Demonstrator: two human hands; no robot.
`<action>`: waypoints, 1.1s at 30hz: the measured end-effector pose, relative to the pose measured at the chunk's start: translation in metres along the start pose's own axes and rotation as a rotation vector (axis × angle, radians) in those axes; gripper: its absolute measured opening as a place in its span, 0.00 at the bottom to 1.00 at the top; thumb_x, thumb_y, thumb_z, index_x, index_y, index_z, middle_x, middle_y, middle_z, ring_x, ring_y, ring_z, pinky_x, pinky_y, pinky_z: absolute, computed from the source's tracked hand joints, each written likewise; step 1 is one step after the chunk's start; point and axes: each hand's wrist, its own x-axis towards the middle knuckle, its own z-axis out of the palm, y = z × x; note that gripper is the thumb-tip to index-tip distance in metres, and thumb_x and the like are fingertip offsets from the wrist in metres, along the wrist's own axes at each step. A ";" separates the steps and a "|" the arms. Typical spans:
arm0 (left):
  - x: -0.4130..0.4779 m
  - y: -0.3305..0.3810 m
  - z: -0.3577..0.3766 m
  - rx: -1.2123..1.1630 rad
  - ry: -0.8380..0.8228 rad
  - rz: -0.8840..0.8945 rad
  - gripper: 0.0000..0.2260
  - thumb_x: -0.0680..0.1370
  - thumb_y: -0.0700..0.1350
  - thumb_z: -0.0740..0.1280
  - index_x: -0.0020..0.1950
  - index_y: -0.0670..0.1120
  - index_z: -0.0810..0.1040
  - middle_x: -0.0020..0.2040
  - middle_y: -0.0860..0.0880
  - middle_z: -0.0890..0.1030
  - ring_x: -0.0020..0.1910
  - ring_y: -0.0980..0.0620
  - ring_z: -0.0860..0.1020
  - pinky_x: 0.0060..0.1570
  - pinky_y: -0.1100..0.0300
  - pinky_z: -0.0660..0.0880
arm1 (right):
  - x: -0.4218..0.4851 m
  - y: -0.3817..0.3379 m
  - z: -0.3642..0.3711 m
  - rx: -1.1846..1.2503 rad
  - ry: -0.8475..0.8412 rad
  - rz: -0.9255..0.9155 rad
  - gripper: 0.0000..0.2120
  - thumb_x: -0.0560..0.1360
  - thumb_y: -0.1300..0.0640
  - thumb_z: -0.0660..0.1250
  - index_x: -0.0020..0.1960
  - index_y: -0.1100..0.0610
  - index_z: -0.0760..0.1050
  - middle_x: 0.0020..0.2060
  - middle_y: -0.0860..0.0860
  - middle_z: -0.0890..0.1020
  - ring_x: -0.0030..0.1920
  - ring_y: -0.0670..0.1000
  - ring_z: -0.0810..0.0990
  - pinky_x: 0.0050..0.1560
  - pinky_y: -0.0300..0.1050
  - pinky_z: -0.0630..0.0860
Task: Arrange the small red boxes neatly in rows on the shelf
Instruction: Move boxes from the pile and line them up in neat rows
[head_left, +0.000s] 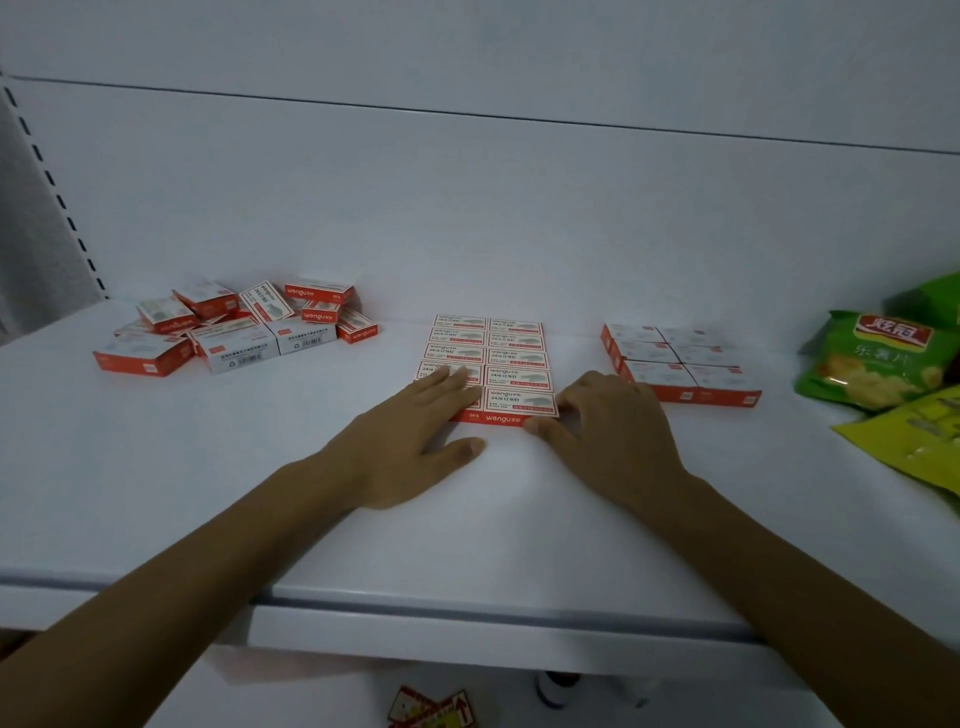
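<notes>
On the white shelf, small red and white boxes lie in a neat two-column block at the centre. My left hand rests flat on the block's front left box, fingers spread. My right hand touches the front right box, with fingers at its right side and thumb at its front corner. A second tidy block lies to the right. At the back left sits a loose heap of the same boxes, several tilted or overturned.
Green and yellow snack bags lie at the shelf's right end. A slotted upright runs up the left side. The shelf's front edge is close to me, with items on a lower level below.
</notes>
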 end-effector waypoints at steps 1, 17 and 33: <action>0.000 0.001 0.001 0.000 0.005 0.001 0.28 0.78 0.61 0.53 0.76 0.56 0.50 0.76 0.59 0.48 0.69 0.66 0.41 0.70 0.60 0.48 | 0.000 0.001 0.001 0.007 -0.003 0.005 0.24 0.73 0.35 0.58 0.56 0.50 0.77 0.49 0.48 0.79 0.50 0.49 0.75 0.57 0.47 0.66; -0.002 0.000 -0.013 -0.299 0.084 0.032 0.35 0.75 0.65 0.57 0.76 0.53 0.48 0.74 0.58 0.57 0.71 0.60 0.59 0.71 0.62 0.56 | 0.001 -0.006 -0.025 0.074 0.014 0.090 0.35 0.67 0.30 0.61 0.66 0.50 0.68 0.62 0.48 0.75 0.60 0.50 0.74 0.56 0.47 0.71; -0.089 -0.133 -0.071 0.221 0.261 0.007 0.31 0.75 0.69 0.43 0.75 0.58 0.49 0.77 0.56 0.52 0.75 0.56 0.49 0.72 0.55 0.50 | 0.051 -0.155 0.007 0.130 -0.009 -0.196 0.41 0.69 0.30 0.59 0.74 0.49 0.53 0.75 0.49 0.57 0.74 0.51 0.54 0.72 0.50 0.51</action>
